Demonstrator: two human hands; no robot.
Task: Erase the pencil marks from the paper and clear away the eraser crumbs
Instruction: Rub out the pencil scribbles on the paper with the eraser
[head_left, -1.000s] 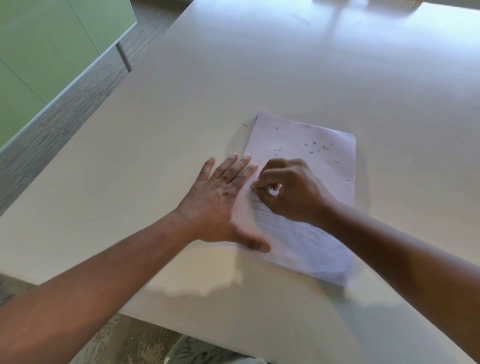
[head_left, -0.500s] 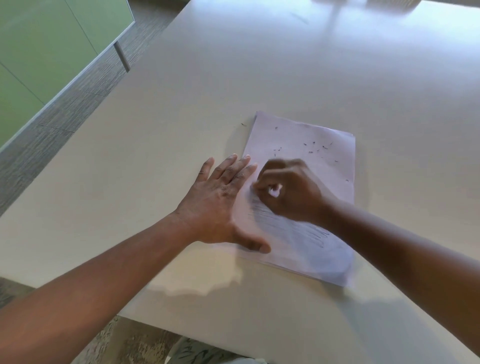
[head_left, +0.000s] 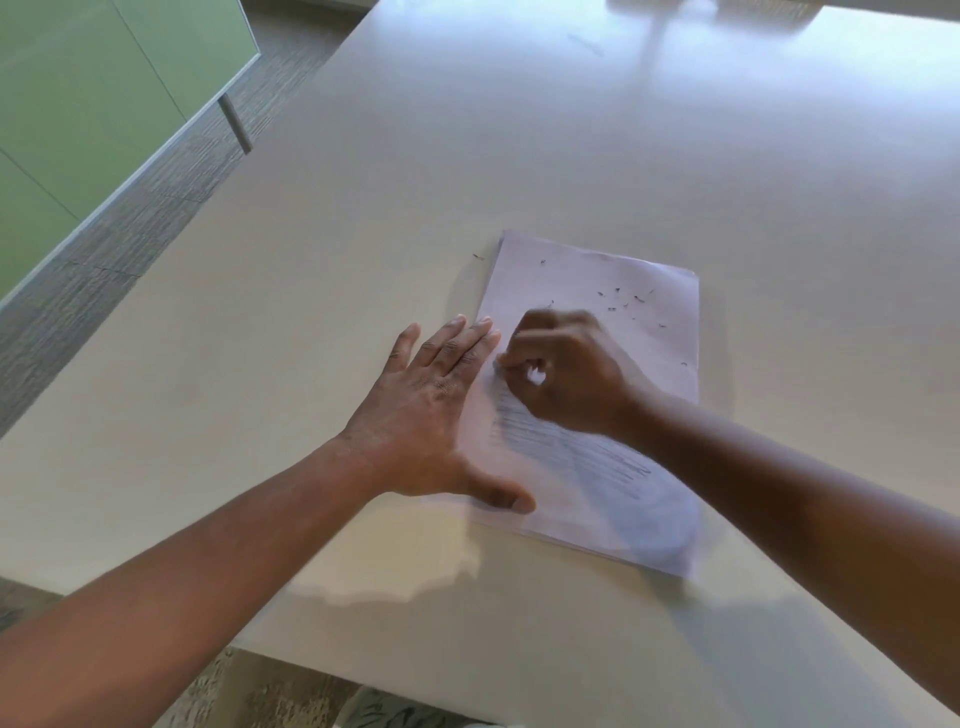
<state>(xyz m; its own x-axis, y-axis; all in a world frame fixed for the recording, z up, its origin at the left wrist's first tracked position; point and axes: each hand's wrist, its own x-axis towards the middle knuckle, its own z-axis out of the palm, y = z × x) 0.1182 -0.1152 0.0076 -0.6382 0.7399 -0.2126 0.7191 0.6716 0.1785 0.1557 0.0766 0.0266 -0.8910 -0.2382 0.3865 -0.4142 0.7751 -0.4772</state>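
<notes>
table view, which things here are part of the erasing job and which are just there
Part of the job:
paper, with pencil marks
white eraser, pinched in the right hand
eraser crumbs on the sheet's far end
left hand, pressing flat on the paper's left edge

Just there:
table
green wall panel
grey floor

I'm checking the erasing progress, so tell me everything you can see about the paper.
The paper is a thin white stack lying flat on the table. Grey pencil marks cover its near half; dark eraser crumbs dot the far half. The left hand presses its left edge flat, while the right hand rubs an eraser on it.
</notes>
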